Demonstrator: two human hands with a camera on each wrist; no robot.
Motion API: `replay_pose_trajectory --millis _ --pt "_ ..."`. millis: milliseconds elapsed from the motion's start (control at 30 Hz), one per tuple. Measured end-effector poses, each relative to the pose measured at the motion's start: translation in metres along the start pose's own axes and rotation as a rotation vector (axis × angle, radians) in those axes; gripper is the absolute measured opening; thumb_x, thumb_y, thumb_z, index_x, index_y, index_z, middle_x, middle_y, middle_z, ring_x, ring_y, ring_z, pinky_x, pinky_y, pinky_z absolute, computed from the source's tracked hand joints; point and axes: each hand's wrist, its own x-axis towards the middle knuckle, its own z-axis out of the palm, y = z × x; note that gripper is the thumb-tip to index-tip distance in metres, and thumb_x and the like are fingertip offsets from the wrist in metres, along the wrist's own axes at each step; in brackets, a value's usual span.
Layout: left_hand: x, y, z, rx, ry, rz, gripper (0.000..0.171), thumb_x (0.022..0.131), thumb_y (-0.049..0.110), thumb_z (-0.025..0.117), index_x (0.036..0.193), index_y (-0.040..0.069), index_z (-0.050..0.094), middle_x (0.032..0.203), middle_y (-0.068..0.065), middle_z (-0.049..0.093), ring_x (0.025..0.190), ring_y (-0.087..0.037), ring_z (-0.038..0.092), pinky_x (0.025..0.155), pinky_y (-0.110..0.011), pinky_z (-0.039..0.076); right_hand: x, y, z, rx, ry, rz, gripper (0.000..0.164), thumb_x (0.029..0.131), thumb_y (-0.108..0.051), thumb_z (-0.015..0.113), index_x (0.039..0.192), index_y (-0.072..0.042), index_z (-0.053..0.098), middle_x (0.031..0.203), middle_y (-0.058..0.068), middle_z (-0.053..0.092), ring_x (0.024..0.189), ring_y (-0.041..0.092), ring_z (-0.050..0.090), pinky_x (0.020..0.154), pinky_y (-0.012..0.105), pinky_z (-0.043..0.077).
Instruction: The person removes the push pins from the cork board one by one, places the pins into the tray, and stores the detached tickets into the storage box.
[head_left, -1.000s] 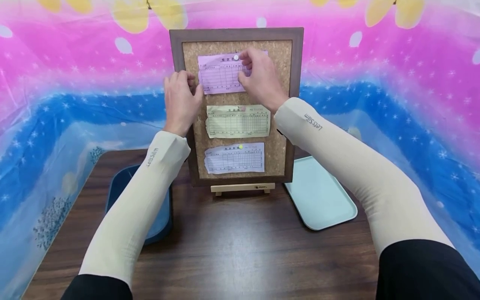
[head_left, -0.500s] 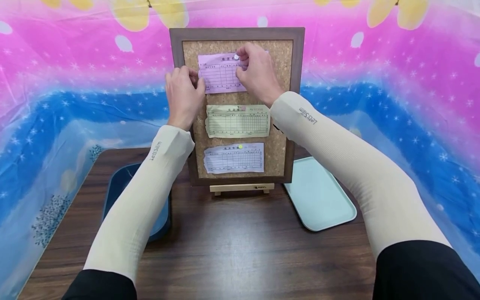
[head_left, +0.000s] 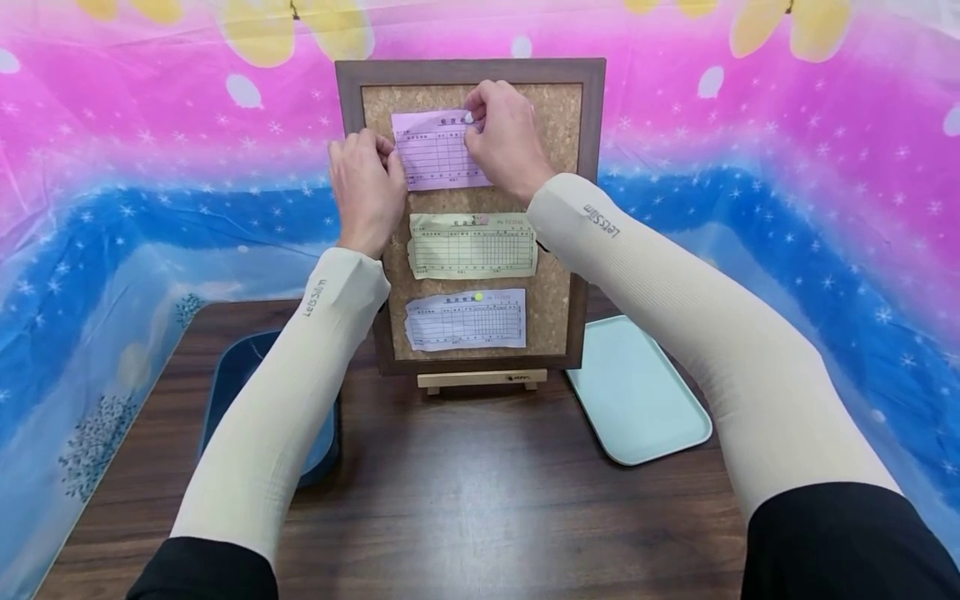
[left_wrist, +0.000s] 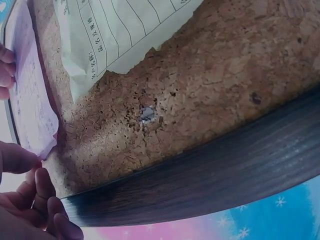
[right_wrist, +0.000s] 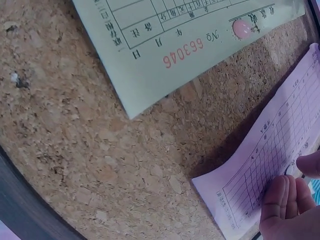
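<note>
A framed corkboard [head_left: 553,321] stands upright with three printed receipt slips on it. The purple receipt [head_left: 429,157] is at the top. My left hand [head_left: 366,192] pinches its left edge between thumb and index finger, close to a corner in the left wrist view. My right hand [head_left: 508,140] covers the receipt's right part, pinching a white pushpin [head_left: 469,117] against its upper middle. Below hangs a pale green receipt [head_left: 472,250] with a pink pushpin [right_wrist: 241,29]. Lowest is a bluish receipt [head_left: 465,323], held by a yellow-green pushpin [head_left: 478,297].
A small wooden easel [head_left: 482,379] carries the board on the dark wooden table [head_left: 465,500]. To the right lies a pale mint tray [head_left: 645,400]. On the left, my forearm partly hides a blue bin [head_left: 324,446]. A patterned cloth [head_left: 750,150] hangs behind.
My right hand has shifted slightly up and left, its fingers now closer around the white pushpin. The left hand has risen a little and stays at the purple receipt's left edge.
</note>
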Motion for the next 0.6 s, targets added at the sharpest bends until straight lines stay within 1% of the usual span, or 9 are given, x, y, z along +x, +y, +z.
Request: replay_pose_trajectory --millis 167,300,400,600 --pt "-0.0004 0.0001 -0.0009 -0.008 0.004 0.007 0.017 0.087 0.018 0.042 0.091 0.007 0.055 0.090 -0.004 0.053 0.088 -0.021 0.038 0.081 -0.029 0.027 0.0031 -0.0022 0.0012 -0.042 0.007 0.017 0.022 0.078 -0.004 0.052 0.098 -0.010 0.058 0.096 0.000 0.050 0.087 0.012 0.045 0.076 0.018 0.034" --pt "-0.0008 0.0014 -0.0012 -0.021 0.002 -0.004 0.018 0.088 0.020 0.041 0.092 0.008 0.054 0.089 -0.004 0.056 0.087 -0.021 0.038 0.077 -0.029 0.030 0.0045 -0.0040 0.0020 -0.082 0.039 0.008 0.021 0.076 -0.004 0.050 0.093 -0.010 0.061 0.091 0.001 0.051 0.084 0.012 0.045 0.075 0.021 0.034" --pt "-0.0014 0.0026 -0.0007 -0.029 -0.003 -0.012 0.020 0.089 0.022 0.039 0.093 0.009 0.053 0.087 -0.003 0.057 0.086 -0.021 0.039 0.074 -0.030 0.032 0.0054 -0.0049 0.0015 -0.100 0.048 0.019 0.019 0.076 -0.006 0.051 0.091 -0.010 0.063 0.090 0.002 0.054 0.085 0.013 0.046 0.077 0.023 0.034" --pt "-0.0018 0.0051 0.0002 -0.033 -0.010 -0.010 0.021 0.089 0.023 0.038 0.094 0.009 0.052 0.084 -0.005 0.055 0.086 -0.022 0.040 0.073 -0.032 0.033 0.0086 -0.0061 -0.0003 -0.117 0.039 0.091 0.016 0.077 -0.011 0.053 0.088 -0.014 0.065 0.091 -0.001 0.059 0.088 0.013 0.051 0.079 0.025 0.036"
